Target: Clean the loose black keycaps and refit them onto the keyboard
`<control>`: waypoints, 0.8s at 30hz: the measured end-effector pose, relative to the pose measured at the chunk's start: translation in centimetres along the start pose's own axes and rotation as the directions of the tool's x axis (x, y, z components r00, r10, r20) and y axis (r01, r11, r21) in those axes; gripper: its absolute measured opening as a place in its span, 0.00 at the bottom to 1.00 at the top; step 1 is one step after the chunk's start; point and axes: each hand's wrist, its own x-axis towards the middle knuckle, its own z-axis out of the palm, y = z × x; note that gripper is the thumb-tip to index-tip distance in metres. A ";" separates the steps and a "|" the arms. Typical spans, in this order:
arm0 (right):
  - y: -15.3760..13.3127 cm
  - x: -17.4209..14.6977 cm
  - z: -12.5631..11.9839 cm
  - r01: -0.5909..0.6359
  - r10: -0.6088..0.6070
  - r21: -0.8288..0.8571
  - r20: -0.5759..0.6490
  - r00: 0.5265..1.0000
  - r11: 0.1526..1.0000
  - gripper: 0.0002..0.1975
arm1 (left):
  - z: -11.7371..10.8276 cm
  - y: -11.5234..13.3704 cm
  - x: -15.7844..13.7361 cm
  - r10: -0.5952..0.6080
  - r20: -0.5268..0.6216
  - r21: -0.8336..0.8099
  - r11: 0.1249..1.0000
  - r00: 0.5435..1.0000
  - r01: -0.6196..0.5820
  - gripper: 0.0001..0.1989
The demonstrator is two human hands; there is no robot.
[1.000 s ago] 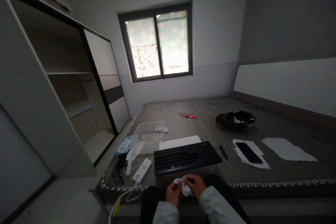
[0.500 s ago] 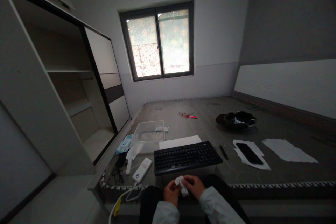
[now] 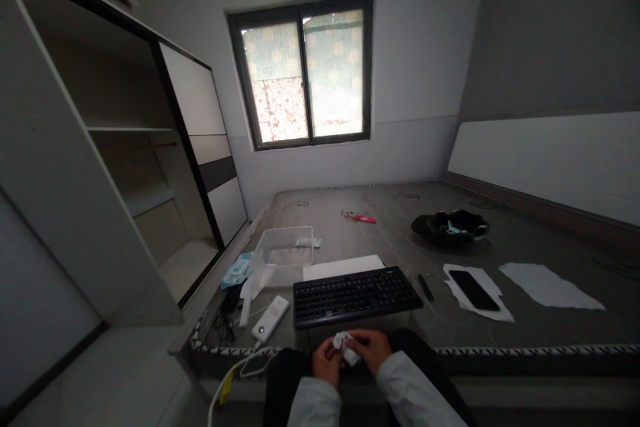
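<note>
A small crumpled white tissue (image 3: 350, 353) is held between my two hands above my lap, just in front of the keyboard. My left hand (image 3: 326, 363) pinches it from the left side. From the right, the bent fingers of my right hand (image 3: 373, 348) grip it too, so part of the tissue is hidden. Directly beyond the hands lies a black keyboard (image 3: 355, 296), with a sheet of white paper (image 3: 345, 267) partly under its far edge. To the left of the hands rests a white power bank (image 3: 271, 319) with a white cable (image 3: 220, 381) running off the bed's edge.
On the mattress (image 3: 390, 240) stand a clear plastic box (image 3: 283, 273) and a blue packet (image 3: 237, 271) at left. Rightward lie a black pen-like stick (image 3: 425, 287), a phone (image 3: 474, 290) on torn paper, another paper piece (image 3: 550, 285) and a dark cap (image 3: 450, 227). A red item (image 3: 361, 217) lies farther back.
My fingers have shifted on the tissue, which is now bunched up more and hangs down less. The view has tilted slightly; the things on the bed stay in place.
</note>
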 end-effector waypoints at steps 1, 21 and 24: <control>0.1 0.1 0.0 -0.013 0.013 0.012 -0.010 1.000 1.000 0.20 | 0.1 -0.1 0.0 0.001 0.000 -0.006 1.000 1.000 -0.001 0.17; 3.3 1.2 0.5 -0.062 0.063 0.046 -0.006 0.998 0.997 0.19 | 0.4 1.3 -1.1 0.015 0.072 -0.022 1.000 0.997 -0.014 0.24; 2.7 0.9 0.6 -0.045 0.044 0.075 0.015 0.999 0.996 0.19 | 0.2 1.2 -0.9 0.036 0.074 0.007 0.999 0.997 -0.037 0.25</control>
